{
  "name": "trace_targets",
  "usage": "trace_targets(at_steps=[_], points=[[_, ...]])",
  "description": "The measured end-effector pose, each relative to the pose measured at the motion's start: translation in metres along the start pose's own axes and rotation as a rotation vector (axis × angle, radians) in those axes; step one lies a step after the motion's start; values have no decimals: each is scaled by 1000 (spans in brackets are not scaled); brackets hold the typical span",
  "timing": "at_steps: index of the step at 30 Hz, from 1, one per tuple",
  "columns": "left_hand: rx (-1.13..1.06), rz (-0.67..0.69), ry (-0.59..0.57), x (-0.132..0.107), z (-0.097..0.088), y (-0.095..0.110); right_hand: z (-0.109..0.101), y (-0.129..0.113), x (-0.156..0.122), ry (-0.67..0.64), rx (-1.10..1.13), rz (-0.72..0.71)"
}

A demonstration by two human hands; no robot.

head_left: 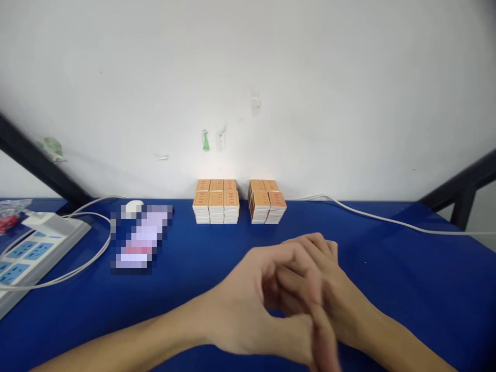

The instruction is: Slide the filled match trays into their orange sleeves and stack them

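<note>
Both of my hands meet above the blue table in the lower middle of the head view. My left hand (256, 305) has its fingers curled and its thumb stretched toward the right hand's fingers. Partly behind it is my right hand (337, 287), knuckles up, with its fingers mostly hidden. A blurred digit hangs where they meet; whether anything small is between the fingers does not show. Beyond them stand two blocks of small orange-topped boxes with red print and white sides: a wider left stack (216, 206) and a narrower right stack (267, 206), a gap between them.
At the left lie a pixelated phone-like object (143, 237), a white rounded object (134, 207), a power strip (34, 253) and a looping white cable (104, 248). Another cable (372, 221) runs right along the wall (329, 103). Dark metal struts (480, 175) flank the blue table (406, 279).
</note>
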State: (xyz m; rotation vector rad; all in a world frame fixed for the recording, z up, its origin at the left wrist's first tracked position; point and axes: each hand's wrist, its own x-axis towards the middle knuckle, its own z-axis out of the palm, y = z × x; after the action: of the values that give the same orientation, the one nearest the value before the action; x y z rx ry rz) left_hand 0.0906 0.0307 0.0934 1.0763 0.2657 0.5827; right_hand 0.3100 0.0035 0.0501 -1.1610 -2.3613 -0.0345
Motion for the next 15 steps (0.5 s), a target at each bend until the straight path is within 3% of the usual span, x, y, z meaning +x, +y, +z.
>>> trace_targets(at_steps=[6,11,15], points=[[353,-113,129,-52,-40,10,5,-1,7,54,57,-10],[670,-33,282,-76,-68,0,10,-2,7,62,53,-1],[821,63,361,-82,-76,-7,10,-4,8,71,67,0]])
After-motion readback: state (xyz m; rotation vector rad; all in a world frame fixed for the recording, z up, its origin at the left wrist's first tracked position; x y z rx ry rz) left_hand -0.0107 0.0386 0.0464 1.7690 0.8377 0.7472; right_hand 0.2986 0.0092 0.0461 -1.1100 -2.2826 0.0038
